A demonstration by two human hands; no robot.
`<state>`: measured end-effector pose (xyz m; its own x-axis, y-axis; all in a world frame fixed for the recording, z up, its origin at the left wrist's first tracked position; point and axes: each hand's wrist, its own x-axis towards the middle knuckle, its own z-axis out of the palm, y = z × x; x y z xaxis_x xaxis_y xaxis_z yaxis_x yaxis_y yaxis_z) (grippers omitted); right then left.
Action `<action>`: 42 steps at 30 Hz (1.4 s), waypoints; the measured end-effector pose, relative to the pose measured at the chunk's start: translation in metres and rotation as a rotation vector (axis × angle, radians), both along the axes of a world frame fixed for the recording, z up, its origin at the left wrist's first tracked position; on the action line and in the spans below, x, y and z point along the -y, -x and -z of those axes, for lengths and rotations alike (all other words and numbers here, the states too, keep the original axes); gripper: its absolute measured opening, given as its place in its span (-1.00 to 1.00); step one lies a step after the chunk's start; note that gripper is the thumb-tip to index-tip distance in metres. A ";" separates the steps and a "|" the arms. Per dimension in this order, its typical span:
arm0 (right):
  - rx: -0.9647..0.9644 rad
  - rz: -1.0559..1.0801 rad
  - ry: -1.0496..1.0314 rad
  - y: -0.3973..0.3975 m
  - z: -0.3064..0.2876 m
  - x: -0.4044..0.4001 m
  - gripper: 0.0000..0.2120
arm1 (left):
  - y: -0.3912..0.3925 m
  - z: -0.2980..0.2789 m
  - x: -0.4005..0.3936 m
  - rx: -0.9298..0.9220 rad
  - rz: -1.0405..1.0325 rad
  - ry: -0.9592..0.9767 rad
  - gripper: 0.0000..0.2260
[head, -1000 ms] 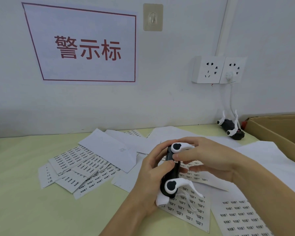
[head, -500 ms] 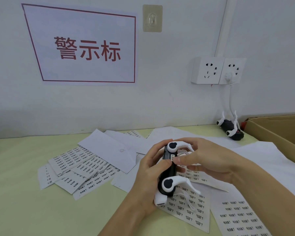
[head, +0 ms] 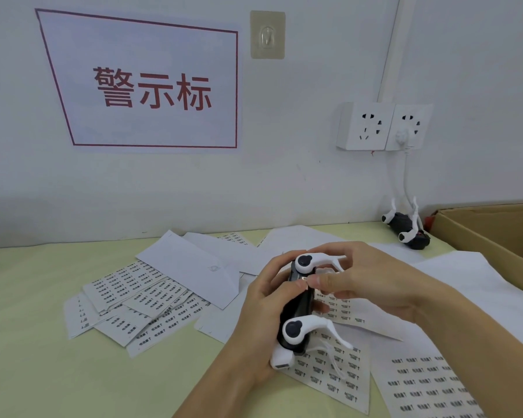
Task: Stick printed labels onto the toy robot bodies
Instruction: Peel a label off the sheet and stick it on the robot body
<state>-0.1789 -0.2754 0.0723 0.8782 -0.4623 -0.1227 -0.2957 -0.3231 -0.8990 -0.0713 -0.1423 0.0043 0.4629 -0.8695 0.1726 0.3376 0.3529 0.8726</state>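
My left hand [head: 261, 312] grips a black toy robot body [head: 298, 309] with white legs, holding it upright above the table. My right hand [head: 357, 282] curls round its upper end from the right. The right thumb and the left thumb meet on the body's black side, where a small label lies under them. A sheet of printed labels [head: 334, 378] lies right below the toy. A second black and white robot body [head: 406, 229] lies on its back by the wall at the right.
Several label sheets [head: 139, 303] and blank backing papers [head: 191, 267] are scattered over the green table to the left. More label sheets [head: 429, 387] lie at the lower right. An open cardboard box [head: 489, 233] stands at the right edge. Wall sockets [head: 381, 126] with a plugged cable hang above.
Both hands and the toy have drifted slightly left and up in view. The thumbs have come together on the body's side.
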 end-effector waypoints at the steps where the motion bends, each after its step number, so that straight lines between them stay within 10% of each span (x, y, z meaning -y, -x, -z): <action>1: -0.001 0.005 -0.003 0.000 0.000 0.000 -0.74 | 0.000 0.000 0.000 0.010 0.000 -0.006 -0.69; 42: -0.028 -0.175 -0.181 0.003 0.004 0.016 -0.70 | -0.002 0.005 0.001 0.220 -0.039 -0.098 -0.66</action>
